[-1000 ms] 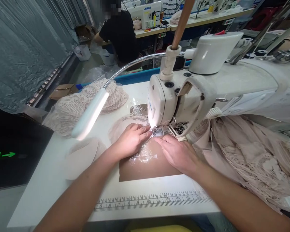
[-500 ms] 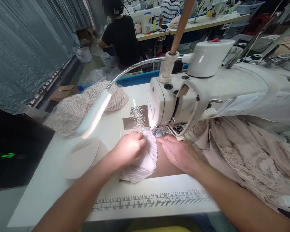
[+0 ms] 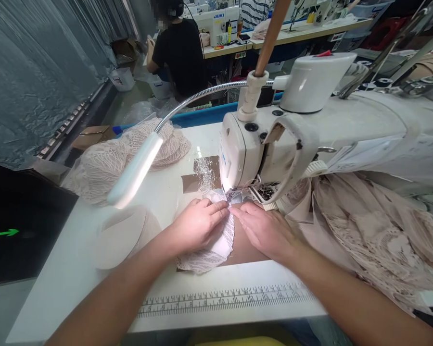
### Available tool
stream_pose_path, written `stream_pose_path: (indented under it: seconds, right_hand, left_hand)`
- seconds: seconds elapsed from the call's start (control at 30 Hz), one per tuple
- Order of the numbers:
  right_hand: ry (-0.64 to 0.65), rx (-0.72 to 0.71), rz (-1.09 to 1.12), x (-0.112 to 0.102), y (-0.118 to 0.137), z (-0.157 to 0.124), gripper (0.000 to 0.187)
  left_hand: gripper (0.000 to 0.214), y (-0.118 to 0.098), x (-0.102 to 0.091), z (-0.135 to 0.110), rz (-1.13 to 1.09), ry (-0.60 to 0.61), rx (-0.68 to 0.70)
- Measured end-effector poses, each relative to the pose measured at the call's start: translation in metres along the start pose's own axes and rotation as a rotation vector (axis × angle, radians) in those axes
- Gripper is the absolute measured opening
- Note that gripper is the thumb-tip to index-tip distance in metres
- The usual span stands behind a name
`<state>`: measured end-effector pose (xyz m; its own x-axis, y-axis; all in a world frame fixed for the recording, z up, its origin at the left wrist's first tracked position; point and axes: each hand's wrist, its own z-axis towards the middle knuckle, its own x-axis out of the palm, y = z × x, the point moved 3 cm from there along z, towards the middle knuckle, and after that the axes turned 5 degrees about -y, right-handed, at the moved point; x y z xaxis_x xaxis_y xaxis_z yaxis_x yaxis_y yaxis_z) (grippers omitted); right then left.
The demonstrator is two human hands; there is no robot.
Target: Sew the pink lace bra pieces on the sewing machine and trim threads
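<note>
A pale lace-covered cup piece [image 3: 222, 245] lies under the needle area of a white sewing machine [image 3: 240, 149], its rounded edge facing right. My left hand [image 3: 198, 223] lies over the top of the piece, fingers closed on the fabric and pointing at the presser foot [image 3: 229, 196]. From the right, my right hand [image 3: 265, 228] has its fingertips pinched at the edge of the same piece, just in front of the foot. The tips of both hands nearly meet there. My left palm hides part of the lace.
Stacked lace pieces [image 3: 108, 158] and smooth beige cups [image 3: 120, 240] lie left. A lamp [image 3: 135, 170] hangs over them. Gathered beige lace fabric [image 3: 375, 230] is heaped right. A printed ruler [image 3: 223, 300] runs along the front edge. A person [image 3: 182, 53] sits beyond.
My left hand has shifted right and its fingers have stretched from a curl toward the needle. My right fingertips have moved slightly left to the fabric's edge. The view has shifted slightly.
</note>
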<state>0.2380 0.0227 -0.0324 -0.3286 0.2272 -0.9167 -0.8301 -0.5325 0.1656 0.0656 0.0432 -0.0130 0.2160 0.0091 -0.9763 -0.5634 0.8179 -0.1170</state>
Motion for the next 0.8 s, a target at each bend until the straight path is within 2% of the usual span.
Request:
stream_pose_path:
  seconds: [0.23, 0.6, 0.8]
  right_hand:
    - [0.024, 0.04, -0.033, 0.0023, 0.0024, 0.003, 0.035]
    - [0.043, 0.02, -0.062, -0.0016, 0.0045, 0.0031, 0.037]
    - [-0.025, -0.032, -0.108, 0.0033, 0.0025, 0.0003, 0.034]
  left_hand:
    - [0.041, 0.0019, 0.0026, 0.0044, 0.047, 0.002, 0.004]
    - [0.047, 0.0078, 0.0085, 0.0043, 0.009, 0.03, -0.009]
    - [0.043, 0.0082, 0.0067, 0.0031, -0.025, -0.003, -0.058]
